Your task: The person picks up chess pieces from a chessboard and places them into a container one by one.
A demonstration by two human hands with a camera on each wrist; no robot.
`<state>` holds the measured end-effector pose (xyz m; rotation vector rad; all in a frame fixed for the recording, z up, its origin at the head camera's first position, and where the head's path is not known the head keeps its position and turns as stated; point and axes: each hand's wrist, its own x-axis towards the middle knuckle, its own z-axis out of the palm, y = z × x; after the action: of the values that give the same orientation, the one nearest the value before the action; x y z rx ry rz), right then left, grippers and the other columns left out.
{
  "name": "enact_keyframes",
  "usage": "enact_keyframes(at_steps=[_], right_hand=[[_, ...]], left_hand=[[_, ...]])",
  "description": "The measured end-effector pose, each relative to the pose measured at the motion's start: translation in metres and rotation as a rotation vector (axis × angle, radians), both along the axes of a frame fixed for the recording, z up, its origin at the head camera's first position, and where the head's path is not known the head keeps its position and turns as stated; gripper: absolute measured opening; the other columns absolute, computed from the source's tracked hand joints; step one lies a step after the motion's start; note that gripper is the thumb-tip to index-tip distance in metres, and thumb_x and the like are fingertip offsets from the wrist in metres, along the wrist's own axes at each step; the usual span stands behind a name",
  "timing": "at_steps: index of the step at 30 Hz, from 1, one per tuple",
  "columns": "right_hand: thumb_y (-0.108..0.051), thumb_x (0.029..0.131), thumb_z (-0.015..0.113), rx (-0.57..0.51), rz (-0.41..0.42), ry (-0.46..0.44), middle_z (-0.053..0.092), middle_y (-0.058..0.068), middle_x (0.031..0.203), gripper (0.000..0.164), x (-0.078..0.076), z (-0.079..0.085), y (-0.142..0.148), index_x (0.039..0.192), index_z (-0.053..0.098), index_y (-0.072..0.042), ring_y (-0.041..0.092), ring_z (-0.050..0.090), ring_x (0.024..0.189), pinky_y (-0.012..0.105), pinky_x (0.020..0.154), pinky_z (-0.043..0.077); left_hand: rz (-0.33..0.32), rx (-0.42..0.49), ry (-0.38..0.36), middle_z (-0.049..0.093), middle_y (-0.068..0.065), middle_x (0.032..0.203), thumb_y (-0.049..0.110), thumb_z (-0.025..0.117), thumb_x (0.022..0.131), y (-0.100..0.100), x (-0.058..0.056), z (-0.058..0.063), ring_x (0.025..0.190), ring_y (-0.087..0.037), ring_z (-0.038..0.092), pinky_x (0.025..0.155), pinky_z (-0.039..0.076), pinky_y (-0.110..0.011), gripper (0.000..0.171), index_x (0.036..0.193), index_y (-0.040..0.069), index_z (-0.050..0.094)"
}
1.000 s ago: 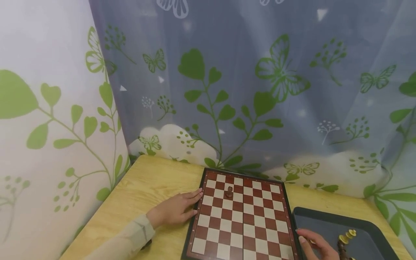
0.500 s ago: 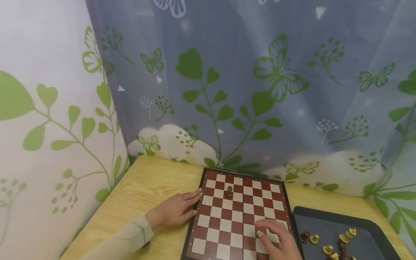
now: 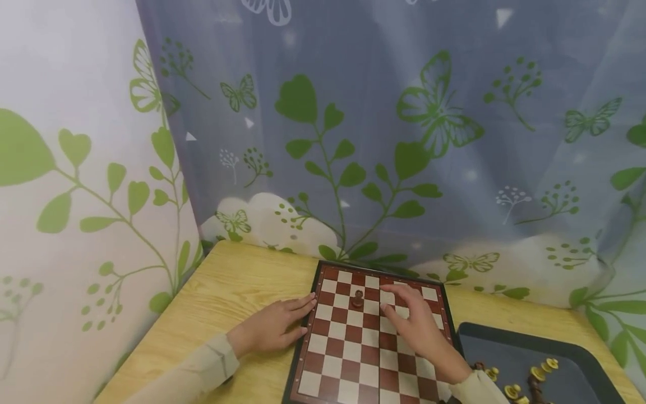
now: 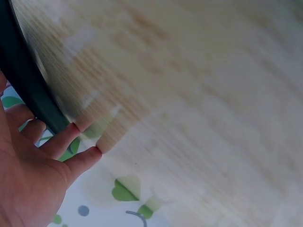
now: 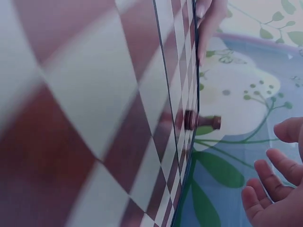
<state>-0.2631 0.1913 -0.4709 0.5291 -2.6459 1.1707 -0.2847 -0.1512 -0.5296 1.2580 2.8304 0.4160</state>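
One dark brown chess piece [image 3: 357, 299] stands upright on the far left part of the red-and-white chessboard [image 3: 343, 367]. Seen side-on in the right wrist view, the chess piece [image 5: 204, 121] has a wide base and a flat flared top, like a rook. My right hand [image 3: 419, 328] is over the right half of the board, right of the piece, thumb and forefinger apart with nothing between them. My left hand [image 3: 270, 328] lies at the board's left side, fingertips against the dark rim; in the left wrist view the left hand [image 4: 42, 165] has its fingers spread.
To the right of the board is a dark tray [image 3: 535, 333] holding several gold and brown chess pieces [image 3: 544, 369] lying about. Yellow wood-grain table [image 3: 242, 275] extends to the left. Behind it hangs a leaf-and-butterfly patterned curtain [image 3: 363, 140].
From beside the tray, my right hand has moved left and forward over the board, closer to the brown piece. My left hand and the piece stay in place.
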Motion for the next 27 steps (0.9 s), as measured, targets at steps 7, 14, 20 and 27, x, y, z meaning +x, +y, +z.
enact_keyframes(at_steps=[7, 14, 20, 27], right_hand=[[-0.019, 0.097, 0.071, 0.045, 0.005, -0.035, 0.058, 0.019, 0.140, 0.046, -0.025, -0.002, -0.006, 0.139, 0.060, -0.005, 0.042, 0.050, 0.129, 0.064, 0.099, 0.047], [-0.021, 0.097, 0.071, 0.031, 0.054, -0.106, 0.058, 0.018, 0.140, 0.046, -0.037, -0.012, -0.015, 0.139, 0.060, -0.004, 0.041, 0.050, 0.130, 0.062, 0.101, 0.047], [-0.018, 0.096, 0.072, 0.054, 0.089, -0.107, 0.062, 0.017, 0.136, 0.037, -0.046, -0.020, -0.024, 0.131, 0.067, -0.004, 0.041, 0.051, 0.130, 0.061, 0.103, 0.045], [-0.014, 0.094, 0.074, 0.059, 0.131, -0.103, 0.067, 0.014, 0.129, 0.027, -0.054, -0.025, -0.030, 0.120, 0.072, -0.005, 0.038, 0.055, 0.125, 0.061, 0.105, 0.042]], left_hand=[[-0.001, 0.001, -0.032, 0.022, -0.008, 0.169, 0.044, 0.036, 0.110, 0.002, -0.003, -0.005, 0.150, -0.029, 0.035, 0.120, 0.036, -0.049, 0.063, 0.160, 0.007, 0.029], [-0.002, 0.019, -0.032, 0.023, -0.010, 0.168, 0.042, 0.039, 0.109, 0.000, -0.003, -0.001, 0.149, -0.031, 0.036, 0.120, 0.035, -0.047, 0.062, 0.159, 0.005, 0.031], [-0.002, 0.017, -0.033, 0.024, -0.010, 0.168, 0.042, 0.038, 0.109, 0.001, -0.001, 0.003, 0.149, -0.031, 0.036, 0.120, 0.035, -0.048, 0.062, 0.159, 0.006, 0.031], [0.011, 0.004, -0.042, 0.022, -0.008, 0.168, 0.044, 0.037, 0.109, 0.001, -0.001, 0.002, 0.149, -0.030, 0.036, 0.119, 0.036, -0.050, 0.063, 0.159, 0.007, 0.030]])
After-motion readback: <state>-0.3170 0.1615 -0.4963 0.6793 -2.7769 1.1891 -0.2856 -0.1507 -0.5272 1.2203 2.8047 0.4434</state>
